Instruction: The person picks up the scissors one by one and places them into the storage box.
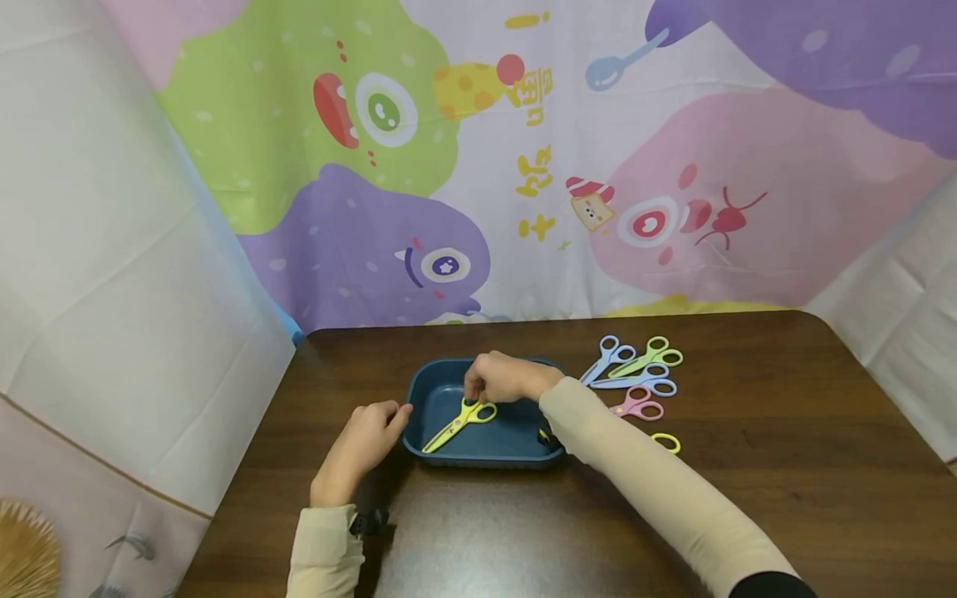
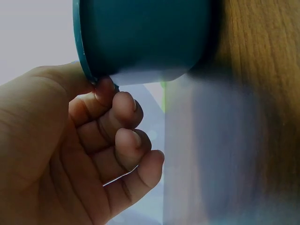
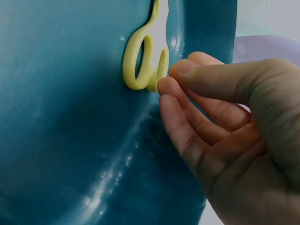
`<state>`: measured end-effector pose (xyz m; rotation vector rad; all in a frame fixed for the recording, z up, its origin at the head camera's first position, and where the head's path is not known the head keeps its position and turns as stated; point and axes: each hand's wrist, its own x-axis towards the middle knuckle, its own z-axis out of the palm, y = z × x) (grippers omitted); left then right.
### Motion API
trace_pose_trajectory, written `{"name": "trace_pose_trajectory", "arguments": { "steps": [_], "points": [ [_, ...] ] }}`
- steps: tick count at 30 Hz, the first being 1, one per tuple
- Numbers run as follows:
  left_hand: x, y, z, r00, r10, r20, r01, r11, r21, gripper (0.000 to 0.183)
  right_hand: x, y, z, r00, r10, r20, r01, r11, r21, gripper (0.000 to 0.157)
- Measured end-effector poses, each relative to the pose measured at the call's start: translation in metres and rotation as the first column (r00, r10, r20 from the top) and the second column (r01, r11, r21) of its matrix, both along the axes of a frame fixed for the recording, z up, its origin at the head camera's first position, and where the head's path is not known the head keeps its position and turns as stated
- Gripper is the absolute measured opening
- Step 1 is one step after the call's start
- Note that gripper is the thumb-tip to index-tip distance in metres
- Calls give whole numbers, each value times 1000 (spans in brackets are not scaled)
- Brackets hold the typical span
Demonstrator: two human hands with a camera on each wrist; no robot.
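Observation:
A dark blue plastic tray (image 1: 478,459) stands on the table, its near rim facing me. My left hand (image 1: 371,436) grips its left rim, thumb on the wall and index finger bent below the lip in the left wrist view. Inside the tray are yellow scissors (image 1: 458,425), blades toward the near left corner and finger rings toward the back. My right hand (image 1: 503,378) reaches over the tray and pinches the edge of a ring between thumb and fingertips. The right wrist view shows the yellow handle (image 3: 133,63) at those fingertips.
Right of the tray lie blue scissors (image 1: 609,357), green scissors (image 1: 652,355), more blue scissors (image 1: 635,379) and pink scissors (image 1: 639,404). A yellow ring (image 1: 667,443) peeks out beyond my right forearm, which hides part of the tray. A cartoon-printed curtain (image 1: 538,266) hangs behind the table.

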<state>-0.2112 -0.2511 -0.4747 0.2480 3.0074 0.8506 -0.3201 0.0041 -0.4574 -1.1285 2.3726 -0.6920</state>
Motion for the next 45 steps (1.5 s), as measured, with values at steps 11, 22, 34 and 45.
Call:
{"name": "trace_pose_trajectory", "arguments": {
  "steps": [11, 22, 34, 45],
  "points": [
    [3, -1, 2, 1000, -8, 25, 7, 1000, 28, 38, 4, 5, 13, 1000, 1, 20, -1, 1000, -23, 22],
    [3, 0, 3, 1000, -8, 29, 7, 1000, 25, 35, 6, 13, 24, 1000, 4, 4, -4, 999, -46, 21],
    [1, 0, 1, 999, 0, 47, -1, 1000, 29, 42, 6, 25, 33, 999, 26, -30, -27, 999, -34, 23],
    [0, 0, -1, 999, 2, 47, -3, 1000, 23, 41, 8, 34, 40, 998, 37, -54, -39, 999, -35, 23]
  ]
}}
